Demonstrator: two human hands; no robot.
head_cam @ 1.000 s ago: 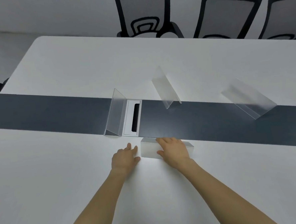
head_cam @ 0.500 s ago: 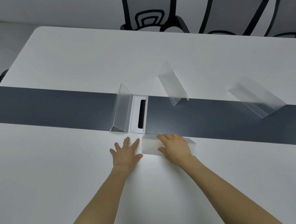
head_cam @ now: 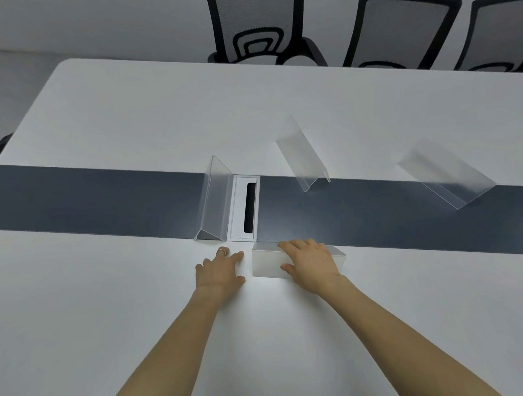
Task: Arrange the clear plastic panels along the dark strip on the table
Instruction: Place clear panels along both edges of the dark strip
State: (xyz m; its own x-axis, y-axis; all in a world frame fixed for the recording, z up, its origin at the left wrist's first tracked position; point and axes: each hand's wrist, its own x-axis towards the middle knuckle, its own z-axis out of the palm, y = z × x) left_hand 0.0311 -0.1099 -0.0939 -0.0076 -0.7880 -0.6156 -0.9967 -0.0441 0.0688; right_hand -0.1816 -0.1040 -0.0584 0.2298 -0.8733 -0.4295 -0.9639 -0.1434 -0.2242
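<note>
One slip risk: my right hand (head_cam: 311, 263), fingers draped over the near panel (head_cam: 267, 263), could shove it askew; left hand (head_cam: 220, 272) flat, fingers spread.

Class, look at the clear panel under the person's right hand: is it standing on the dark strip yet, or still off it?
Mostly off. The panel lies on the white table at the dark strip's near edge, right hand on top.
</note>
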